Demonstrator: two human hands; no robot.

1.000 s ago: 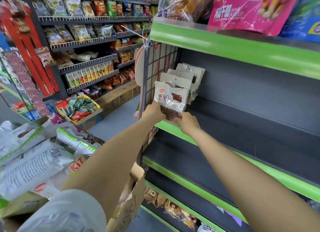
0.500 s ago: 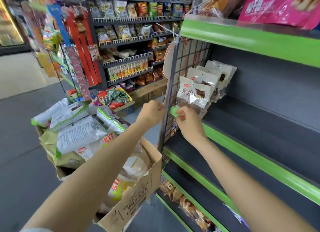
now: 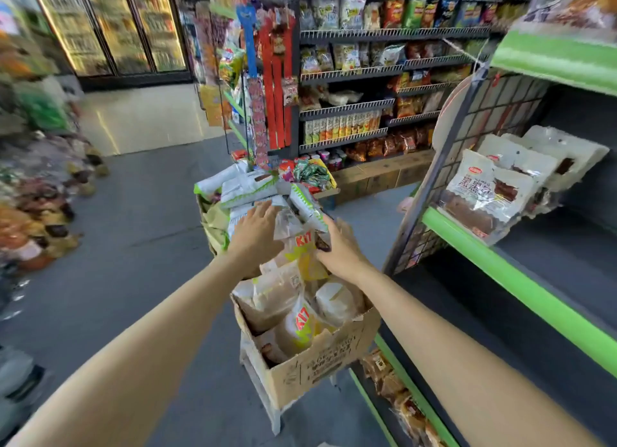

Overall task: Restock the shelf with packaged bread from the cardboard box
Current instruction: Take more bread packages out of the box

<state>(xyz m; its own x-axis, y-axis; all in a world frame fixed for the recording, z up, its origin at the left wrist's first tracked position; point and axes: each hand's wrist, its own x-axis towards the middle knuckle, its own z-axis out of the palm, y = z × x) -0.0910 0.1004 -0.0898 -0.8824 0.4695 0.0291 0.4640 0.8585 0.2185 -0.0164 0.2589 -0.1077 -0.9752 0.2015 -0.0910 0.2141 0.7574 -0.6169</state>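
Wire snack rack (image 3: pixel 384 76), rear of aisle: tiered shelves stocked with bagged chips and small packets, red and blue hanging strips (image 3: pixel 272 89) clipped at its left end. Lit glass-door coolers (image 3: pixel 113 26) stand along the far left wall, above a pale tiled floor (image 3: pixel 143 116) that gives way to grey flooring (image 3: pixel 140 233) nearer the camera. A low display bin (image 3: pixel 312 174) of green and red wrapped sweets sits at the rack's foot; blurred goods (image 3: pixel 36 193) line the left edge.
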